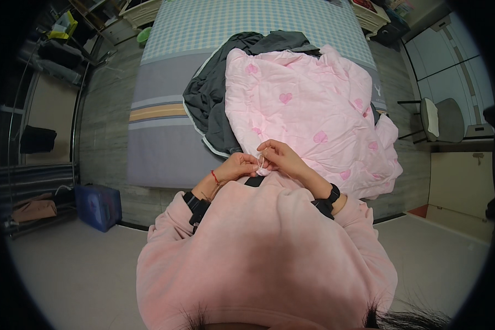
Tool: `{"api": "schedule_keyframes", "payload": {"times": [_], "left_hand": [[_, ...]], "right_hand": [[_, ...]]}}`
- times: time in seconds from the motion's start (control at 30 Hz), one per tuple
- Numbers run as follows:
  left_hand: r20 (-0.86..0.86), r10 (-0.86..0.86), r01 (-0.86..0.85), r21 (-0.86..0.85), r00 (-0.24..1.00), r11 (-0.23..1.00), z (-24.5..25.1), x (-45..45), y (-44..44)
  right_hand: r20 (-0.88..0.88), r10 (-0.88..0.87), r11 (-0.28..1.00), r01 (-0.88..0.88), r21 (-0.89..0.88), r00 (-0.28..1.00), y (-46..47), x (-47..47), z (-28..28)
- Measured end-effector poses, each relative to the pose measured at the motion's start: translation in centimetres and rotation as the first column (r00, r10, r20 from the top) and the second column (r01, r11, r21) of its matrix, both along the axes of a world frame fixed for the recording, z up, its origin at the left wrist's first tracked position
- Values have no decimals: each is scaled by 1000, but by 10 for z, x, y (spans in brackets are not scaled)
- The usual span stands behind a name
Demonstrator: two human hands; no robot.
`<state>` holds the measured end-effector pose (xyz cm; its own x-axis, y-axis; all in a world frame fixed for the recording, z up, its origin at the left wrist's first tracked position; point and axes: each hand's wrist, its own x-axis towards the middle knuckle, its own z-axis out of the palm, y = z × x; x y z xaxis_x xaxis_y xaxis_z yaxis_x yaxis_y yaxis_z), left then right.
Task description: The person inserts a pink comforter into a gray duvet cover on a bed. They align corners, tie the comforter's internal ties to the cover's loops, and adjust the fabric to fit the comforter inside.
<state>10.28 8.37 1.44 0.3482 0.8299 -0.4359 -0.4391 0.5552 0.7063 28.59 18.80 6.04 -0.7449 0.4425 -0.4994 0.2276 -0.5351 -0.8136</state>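
A pink quilt (299, 111) with darker pink hearts lies rumpled on the bed, over a dark grey quilt cover (208, 99) with white edging. At the quilt's near left corner, a thin white cord (261, 161) runs between my hands. My left hand (240, 166) pinches the cord between thumb and forefinger, just left of the bunched pink corner. From the right, my right hand (284, 159) has its bent fingers on the same cord. Fingers hide part of the cord, and I cannot tell whether it is knotted.
The bed (161, 156) has a grey sheet with a blue and yellow checked part at the far end. A blue plastic storage box (97, 206) stands on the floor at left. On the right are a grey chair (447, 119) and white cabinets (441, 74).
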Motion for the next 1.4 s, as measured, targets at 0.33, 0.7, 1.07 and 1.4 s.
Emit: {"api": "schedule_keyframes", "payload": {"times": [0.33, 0.7, 1.07, 1.4], "left_hand": [[-96, -41, 41, 3, 995, 999, 0, 1, 3], [12, -32, 32, 28, 999, 999, 1, -3, -1], [13, 58, -58, 0, 998, 998, -10, -2, -5], [67, 191, -196, 80, 979, 977, -8, 3, -14]], "right_hand": [[-13, 28, 909, -20, 416, 1000, -9, 7, 17], [-85, 6, 779, 49, 625, 996, -7, -12, -3], [-237, -44, 967, 101, 232, 971, -4, -13, -21], [-72, 84, 978, -68, 195, 994, -4, -8, -24]]}}
